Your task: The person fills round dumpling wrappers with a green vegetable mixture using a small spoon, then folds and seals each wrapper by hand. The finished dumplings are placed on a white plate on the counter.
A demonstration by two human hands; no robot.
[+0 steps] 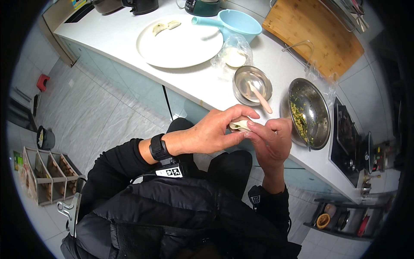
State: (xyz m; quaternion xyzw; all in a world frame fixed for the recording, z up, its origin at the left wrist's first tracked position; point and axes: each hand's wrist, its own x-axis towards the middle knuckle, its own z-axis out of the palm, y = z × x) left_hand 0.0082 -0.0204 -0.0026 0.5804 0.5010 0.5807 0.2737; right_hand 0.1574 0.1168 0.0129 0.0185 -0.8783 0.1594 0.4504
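Observation:
Between my two hands is a dumpling (238, 125) of pale dough, folded over, with a bit of green filling showing at its opening. The fingers of my left hand (210, 131) curl around it from the left. My right hand (273, 137) pinches its right end between thumb and forefinger. Just beyond stands a small steel bowl (239, 92) with a pink-handled spoon (260, 98) resting in it. To the right, a large steel bowl (315, 100) holds yellow and green filling (299, 121). Round dough wrappers (235, 58) lie in a clear plastic bag.
A large white oval plate (181, 48) carries two dumplings (166, 26). Behind it are a light-blue ladle-like basin (241, 24) and a green appliance (202, 7). A wooden cutting board (312, 35) leans at the back, with a gas stove (346, 139) at the right.

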